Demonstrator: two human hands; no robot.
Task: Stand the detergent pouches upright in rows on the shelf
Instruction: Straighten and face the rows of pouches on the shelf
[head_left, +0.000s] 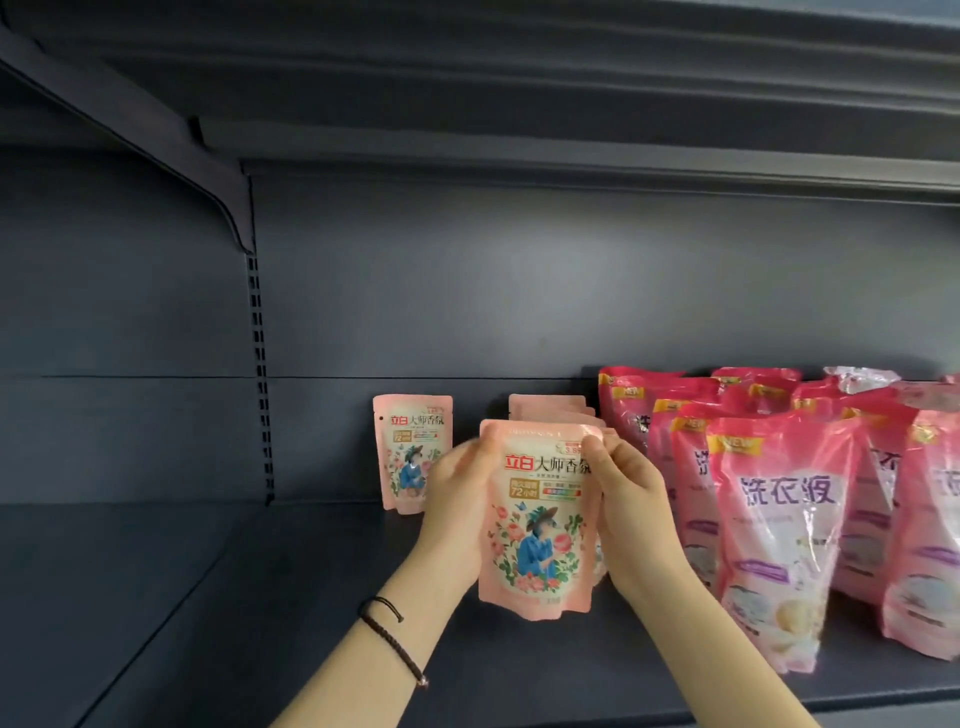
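My left hand (457, 514) and right hand (631, 514) pinching the front pouch (537, 519) by its edges, upright at the shelf (311, 597), row of pouches (548, 405) just behind it, lone pouch (410, 447) back-left, big pink bags (779, 519) crowding its right.

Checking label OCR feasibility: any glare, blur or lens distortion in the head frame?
Head view: wide-angle bend curves the upper shelf edge. The held pouch label is sharp. The left hand fingertips are slightly smeared. Glare streaks the glossy pink bags at right. Light is dim and even.
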